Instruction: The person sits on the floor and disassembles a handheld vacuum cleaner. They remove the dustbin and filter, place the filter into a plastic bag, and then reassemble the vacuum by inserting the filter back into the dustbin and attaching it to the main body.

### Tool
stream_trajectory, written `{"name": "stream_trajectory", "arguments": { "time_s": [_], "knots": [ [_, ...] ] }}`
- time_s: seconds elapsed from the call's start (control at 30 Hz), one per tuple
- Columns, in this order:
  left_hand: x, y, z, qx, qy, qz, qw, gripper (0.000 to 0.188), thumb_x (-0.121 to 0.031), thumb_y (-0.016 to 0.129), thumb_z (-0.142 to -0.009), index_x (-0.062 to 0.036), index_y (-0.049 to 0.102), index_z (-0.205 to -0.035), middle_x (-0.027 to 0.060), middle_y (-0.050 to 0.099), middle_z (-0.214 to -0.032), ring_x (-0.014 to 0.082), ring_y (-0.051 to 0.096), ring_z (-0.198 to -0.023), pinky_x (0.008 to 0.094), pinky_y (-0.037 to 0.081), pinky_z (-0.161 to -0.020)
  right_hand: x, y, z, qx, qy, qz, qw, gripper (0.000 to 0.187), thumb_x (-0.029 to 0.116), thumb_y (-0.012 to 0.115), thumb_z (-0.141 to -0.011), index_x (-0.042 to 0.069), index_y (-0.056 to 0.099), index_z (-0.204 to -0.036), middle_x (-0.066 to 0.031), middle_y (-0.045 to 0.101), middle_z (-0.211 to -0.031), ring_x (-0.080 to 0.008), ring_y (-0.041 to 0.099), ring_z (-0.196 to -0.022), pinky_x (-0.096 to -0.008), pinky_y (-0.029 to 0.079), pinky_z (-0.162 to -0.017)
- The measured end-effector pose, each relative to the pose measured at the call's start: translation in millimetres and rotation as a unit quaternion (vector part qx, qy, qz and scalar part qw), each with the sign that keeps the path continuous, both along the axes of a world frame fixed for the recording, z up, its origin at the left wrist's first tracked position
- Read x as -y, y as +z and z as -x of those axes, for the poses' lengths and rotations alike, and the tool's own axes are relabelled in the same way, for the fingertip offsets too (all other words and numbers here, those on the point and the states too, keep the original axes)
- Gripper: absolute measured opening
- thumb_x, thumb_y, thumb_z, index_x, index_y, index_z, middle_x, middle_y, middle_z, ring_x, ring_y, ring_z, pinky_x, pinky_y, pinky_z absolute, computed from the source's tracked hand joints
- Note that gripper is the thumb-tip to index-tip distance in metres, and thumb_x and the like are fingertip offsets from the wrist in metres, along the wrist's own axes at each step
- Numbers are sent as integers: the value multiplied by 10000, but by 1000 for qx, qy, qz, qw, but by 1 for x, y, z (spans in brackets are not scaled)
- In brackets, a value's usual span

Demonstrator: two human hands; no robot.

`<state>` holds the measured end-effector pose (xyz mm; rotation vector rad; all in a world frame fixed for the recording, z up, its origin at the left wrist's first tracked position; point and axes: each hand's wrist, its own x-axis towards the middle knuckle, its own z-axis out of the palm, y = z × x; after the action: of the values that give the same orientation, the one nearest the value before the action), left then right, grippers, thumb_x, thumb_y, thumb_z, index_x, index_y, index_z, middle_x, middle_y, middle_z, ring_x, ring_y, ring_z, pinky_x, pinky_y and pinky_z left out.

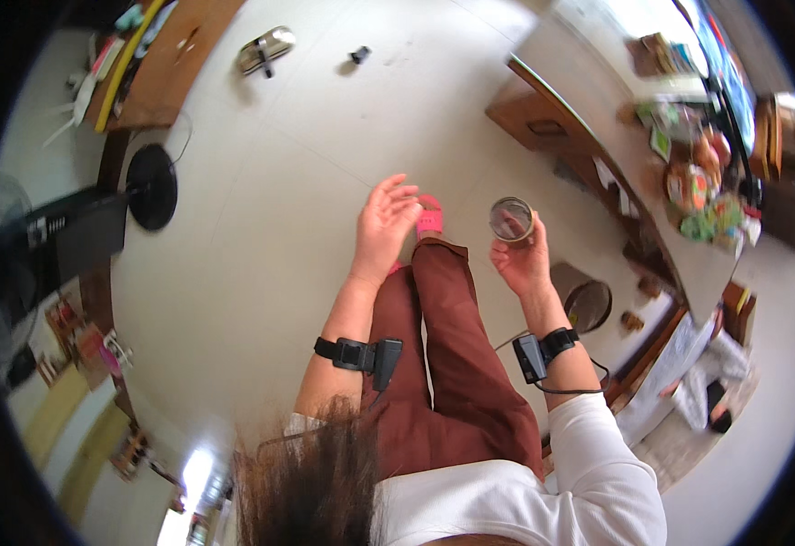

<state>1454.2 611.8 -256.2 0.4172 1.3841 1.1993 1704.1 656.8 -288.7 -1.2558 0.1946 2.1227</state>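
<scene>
My right hand point(524, 261) is closed around a small round clear container point(511, 234) with a dark rim, which looks like a glass. Its round end faces up toward me, and I see through it; whether anything is inside I cannot make out. Some distance to the left, my left hand point(381, 227) is raised with the palm turned partly up. Its fingers are loosely bent and apart, with nothing between them. Both hands hover over the floor, in front of my legs and near a pink slipper point(430, 221).
A wooden desk point(529, 118) with food packets point(693, 187) stands at right, a bin point(588, 305) by it. On the left is a fan with a round black base point(152, 187). A shiny cylindrical thing point(267, 50) and a small black object point(359, 55) lie on the floor ahead.
</scene>
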Motion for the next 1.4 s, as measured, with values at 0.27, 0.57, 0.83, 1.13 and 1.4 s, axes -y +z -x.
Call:
{"name": "stream_trajectory", "arguments": {
  "time_s": [0.27,0.57,0.83,1.13,1.4],
  "knots": [
    [44,-47,-102,-45,-1,123,991,327,-251,555,-988,-49,572,-731,-9,505,-678,88,483,-596,266,488,-563,101,-29,-216,263,-229,33,937,518,580,621,-863,111,533,-1063,-30,577,-873,-111,463,-551,-220,351,-456],
    [83,-120,-346,128,-166,208,955,343,-236,565,-979,-14,549,-1240,125,629,-1088,209,630,-961,341,536,-835,154,-44,-368,533,-138,-86,830,473,397,672,-888,110,504,-1224,-52,553,-996,-104,513,-652,-246,406,-500],
    [86,-178,-590,370,-90,275,883,492,-339,420,-1025,-12,433,-1392,160,457,-1429,286,423,-1337,425,347,-1116,170,-49,-459,711,-19,-245,658,587,267,760,-823,75,502,-1314,-94,525,-1144,-212,554,-1005,-337,471,-890],
    [92,-214,-638,378,-117,287,872,743,-563,278,-993,-67,178,-1537,89,130,-1619,232,63,-1497,430,-2,-1195,179,-123,-490,656,32,-152,739,540,284,721,-837,59,550,-1297,-134,646,-1137,-240,623,-1017,-356,497,-882],
    [94,-231,-619,380,-99,320,862,722,-590,239,-993,-112,235,-1534,82,144,-1614,242,130,-1486,438,63,-1196,170,-139,-475,582,66,-153,796,538,303,744,-815,80,564,-1271,-109,640,-1136,-215,612,-1046,-345,494,-890]
  ]
}}
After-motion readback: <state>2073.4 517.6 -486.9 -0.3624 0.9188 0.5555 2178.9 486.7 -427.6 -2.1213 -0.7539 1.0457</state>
